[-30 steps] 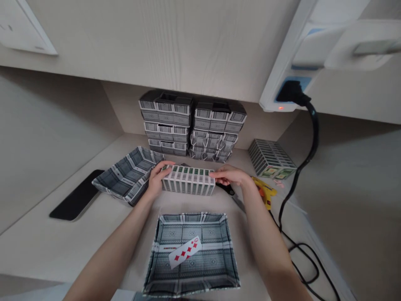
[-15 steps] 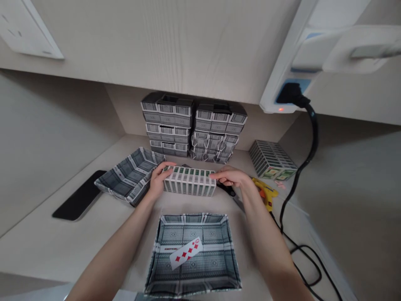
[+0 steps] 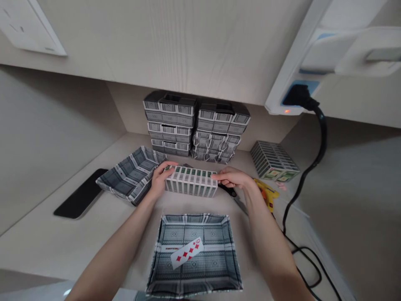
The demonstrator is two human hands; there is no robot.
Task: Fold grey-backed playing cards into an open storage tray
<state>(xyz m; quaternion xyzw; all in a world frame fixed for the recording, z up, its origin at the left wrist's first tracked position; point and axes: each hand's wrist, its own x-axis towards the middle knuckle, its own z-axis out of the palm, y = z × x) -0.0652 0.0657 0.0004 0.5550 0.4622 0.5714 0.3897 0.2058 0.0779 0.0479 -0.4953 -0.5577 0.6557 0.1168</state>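
A row of several card boxes [image 3: 191,184], white and green, stands on the desk in the middle of the head view. My left hand [image 3: 160,179] grips its left end, thumb on top. At the right end my right hand [image 3: 233,177] is closed, its index finger and thumb against the last box. Closer to me lies an open tray [image 3: 194,225] made of grey patterned playing cards, with a loose nine of diamonds card [image 3: 187,253] in it. A second card tray [image 3: 130,171] sits tilted beside my left hand. Scissors [image 3: 239,202] lie partly hidden under my right wrist.
Stacked card boxes [image 3: 194,125] stand against the back wall. A block of packed card boxes [image 3: 274,161] is at the right, near a yellow glue gun [image 3: 266,194] with a black cable [image 3: 305,251]. A phone [image 3: 79,194] lies left. A power strip [image 3: 282,100] hangs above.
The view has shifted very slightly. Both hands keep the same grip on the row of card boxes, and nothing else has visibly moved.
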